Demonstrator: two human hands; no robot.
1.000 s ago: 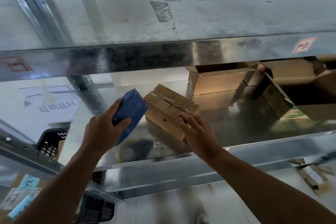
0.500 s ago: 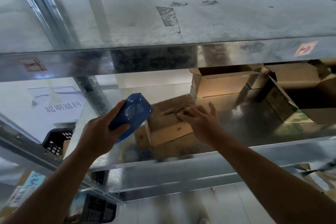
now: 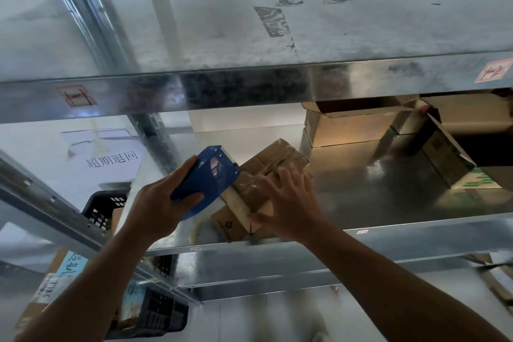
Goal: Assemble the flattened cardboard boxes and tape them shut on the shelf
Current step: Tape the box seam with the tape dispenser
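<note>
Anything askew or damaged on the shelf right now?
Yes. The small cardboard box under the right hand sits diagonal to the front edge of the shelf, and its tape looks wrinkled. The left hand holds the blue tape dispenser at its left end. Back right, a printed box sits tilted.

Your view reads cool, grey and fairly dim; no lamp in sight. The metal shelf [image 3: 388, 197] acts as a mirror, throwing back a warm patch below the open boxes [image 3: 347, 130] at the rear. Glare streaks the upper shelf lip [image 3: 319, 78]. Deep shadow fills the carton [image 3: 444, 155] on the right. Your right hand [image 3: 288, 203] smears at the fingertips from motion blur. Your left hand [image 3: 155, 208] and the tape dispenser [image 3: 205, 183] stay crisper. The bottom edge is soft and streaked. The wide lens bows the rail [image 3: 50, 201] at left.
</note>
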